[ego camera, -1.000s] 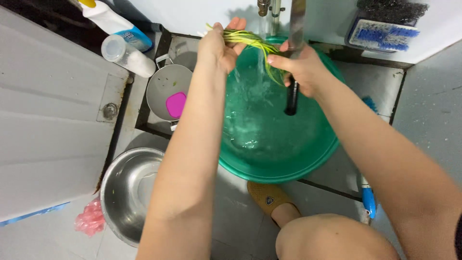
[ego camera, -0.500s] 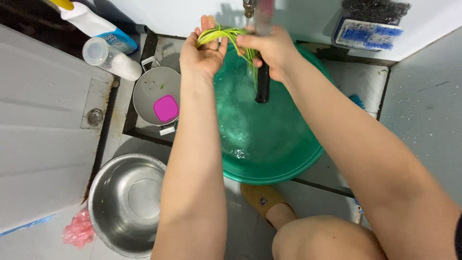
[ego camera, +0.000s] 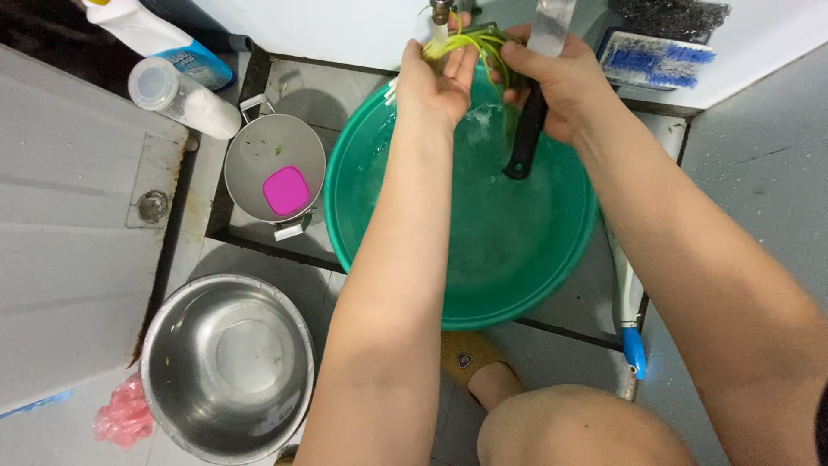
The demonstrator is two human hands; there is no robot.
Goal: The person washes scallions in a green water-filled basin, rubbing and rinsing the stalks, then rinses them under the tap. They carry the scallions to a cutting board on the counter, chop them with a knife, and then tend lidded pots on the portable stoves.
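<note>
Over the green basin, under the tap: the greens are being rinsed, and the lines below run from the biggest thing down.

Green basin (ego camera: 517, 285): sits on the tiled floor below the tap, water in its bottom; my judgement is that the work should stay over its middle so runoff and loose strands fall inside.

Steel bowl (ego camera: 226, 367): stands empty near the left knee, well apart from the basin.

Small steel pot (ego camera: 274, 177): just beside the basin's left rim, a pink piece lying in it.

Right hand (ego camera: 561, 86): clenched around a knife (ego camera: 528, 121), black handle hanging down over the basin and blade pointing up, with its fingertips also pinching the greens; the blade is best kept turned away from the other hand.

Left hand (ego camera: 435, 82): open-palmed, fingers loosely cupping the greens from the left, not gripping hard.

Long green stalks (ego camera: 479, 43): a thin yellow-green bunch held between both hands at the top of the view, right at the tap's outlet; fanning the strands would likely let water reach each one.

Tap (ego camera: 442, 10): only its outlet shows.
</note>
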